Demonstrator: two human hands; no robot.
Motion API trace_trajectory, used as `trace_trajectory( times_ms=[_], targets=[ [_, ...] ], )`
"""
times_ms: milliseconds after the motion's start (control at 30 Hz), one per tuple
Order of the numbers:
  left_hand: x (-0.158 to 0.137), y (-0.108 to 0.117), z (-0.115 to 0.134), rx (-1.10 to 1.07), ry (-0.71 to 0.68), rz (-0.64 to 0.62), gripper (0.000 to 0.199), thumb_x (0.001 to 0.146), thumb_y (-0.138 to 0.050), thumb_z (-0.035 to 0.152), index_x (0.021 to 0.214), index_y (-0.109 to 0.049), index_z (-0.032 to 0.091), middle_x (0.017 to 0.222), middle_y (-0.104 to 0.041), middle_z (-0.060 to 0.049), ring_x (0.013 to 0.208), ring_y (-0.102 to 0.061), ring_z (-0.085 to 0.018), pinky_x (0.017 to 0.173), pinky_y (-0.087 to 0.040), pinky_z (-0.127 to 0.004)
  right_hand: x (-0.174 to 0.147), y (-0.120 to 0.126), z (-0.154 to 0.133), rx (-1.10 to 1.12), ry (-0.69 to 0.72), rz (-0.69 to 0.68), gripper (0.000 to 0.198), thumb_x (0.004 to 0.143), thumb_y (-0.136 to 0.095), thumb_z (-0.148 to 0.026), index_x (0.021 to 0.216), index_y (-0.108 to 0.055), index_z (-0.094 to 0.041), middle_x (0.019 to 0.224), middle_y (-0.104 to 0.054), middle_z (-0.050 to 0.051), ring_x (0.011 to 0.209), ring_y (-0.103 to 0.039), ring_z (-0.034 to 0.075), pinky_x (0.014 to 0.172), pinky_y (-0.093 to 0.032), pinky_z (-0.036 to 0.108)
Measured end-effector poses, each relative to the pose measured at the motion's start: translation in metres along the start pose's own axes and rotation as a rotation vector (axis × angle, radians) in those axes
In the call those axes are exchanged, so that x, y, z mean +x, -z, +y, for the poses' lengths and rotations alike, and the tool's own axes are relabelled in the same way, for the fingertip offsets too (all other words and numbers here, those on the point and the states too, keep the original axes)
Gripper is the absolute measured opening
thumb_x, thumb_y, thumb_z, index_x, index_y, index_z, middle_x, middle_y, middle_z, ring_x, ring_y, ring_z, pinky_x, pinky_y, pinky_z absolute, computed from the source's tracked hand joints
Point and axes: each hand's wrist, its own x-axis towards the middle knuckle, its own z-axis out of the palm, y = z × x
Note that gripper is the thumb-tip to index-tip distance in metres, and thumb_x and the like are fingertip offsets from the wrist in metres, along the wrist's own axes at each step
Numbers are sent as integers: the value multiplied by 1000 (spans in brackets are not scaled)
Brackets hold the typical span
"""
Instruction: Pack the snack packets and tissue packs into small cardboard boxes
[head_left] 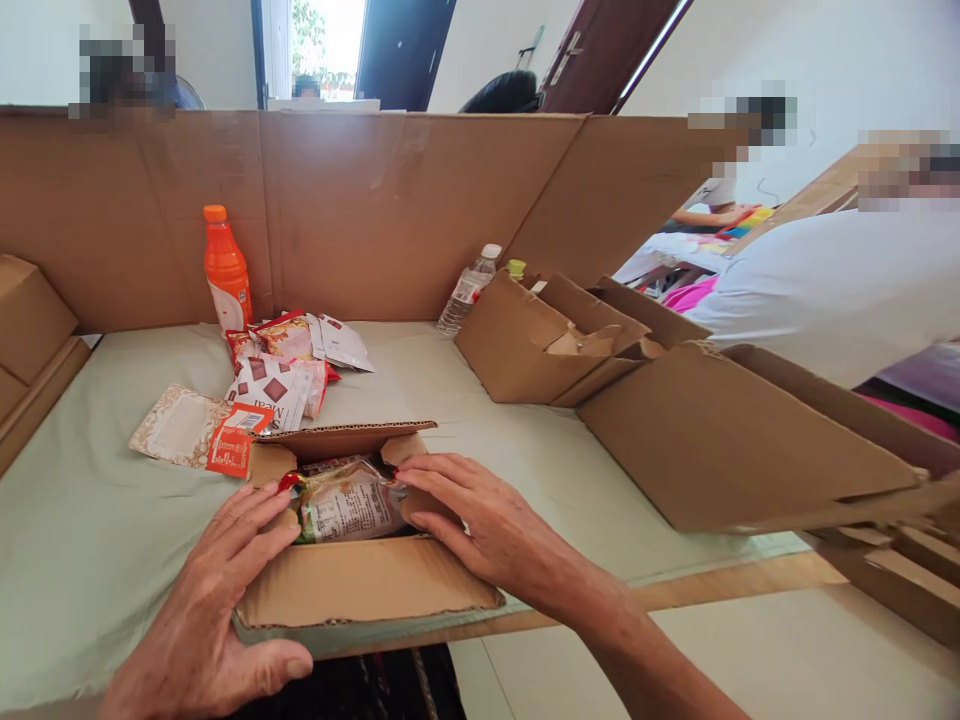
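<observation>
In front of me a small open cardboard box (pixel 367 580) stands at the table's near edge with its flaps folded out. Inside it lies a clear printed food packet (pixel 352 505), with more wrapping partly hidden beneath. My left hand (pixel 217 590) rests along the box's left side, fingers stretched over the left flap and the thumb apart. From the right, my right hand (pixel 480 510) reaches over the right flap, its fingertips at the packet's right end. Whether those fingertips pinch the packet's edge is hard to see. Beyond the box lie several snack packets (pixel 274 385) and a flat orange-and-beige pouch (pixel 191 430).
An orange drink bottle (pixel 225 268) and a clear water bottle (pixel 469 290) stand by the cardboard partition (pixel 390 210). Open cardboard boxes (pixel 547 340) fill the right side, a larger carton (pixel 675 430) among them. More cardboard (pixel 34 330) is at left. People sit beyond the partition and at right.
</observation>
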Motion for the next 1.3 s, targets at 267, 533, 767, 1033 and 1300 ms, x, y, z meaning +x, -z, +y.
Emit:
trace_trajectory(
  times_ms=[267,533,767,1033,1300],
  targets=[
    [4,-7,-7,-98,1,111,39,97,-56,31,135,-55,24,137,-67,-11,136,-57,-26,114,-48,-53,-4,8,11,200,-19,65,31,100,-50,-18,125,-66,-24,137,-66,11,128,-63,23,104,-56,40],
    [9,-25,2,-162,369,335,54,99,-59,34,149,-40,26,118,-76,-5,114,-71,-19,99,-59,-34,-26,12,34,634,-139,16,39,100,-54,-33,139,-60,-34,150,-57,9,142,-50,27,112,-50,47],
    [18,-26,6,33,277,386,43,97,-61,24,140,-53,23,152,-51,-12,138,-54,-23,109,-52,-38,-17,-4,25,385,-150,125,38,98,-60,-26,135,-64,-30,144,-62,9,135,-57,26,112,-50,46],
    [17,-37,8,59,224,355,22,98,-54,13,114,-65,24,159,-38,-12,141,-46,-29,107,-50,-51,-9,-11,13,89,-56,117,31,100,-49,-19,121,-72,-25,144,-61,13,134,-57,28,107,-54,50],
    [14,-38,5,13,229,335,24,98,-54,12,116,-64,25,161,-34,-11,145,-42,-30,109,-49,-54,23,-10,11,-148,-98,367,47,95,-60,-21,141,-53,-25,157,-46,18,140,-49,36,109,-45,60]
  ],
)
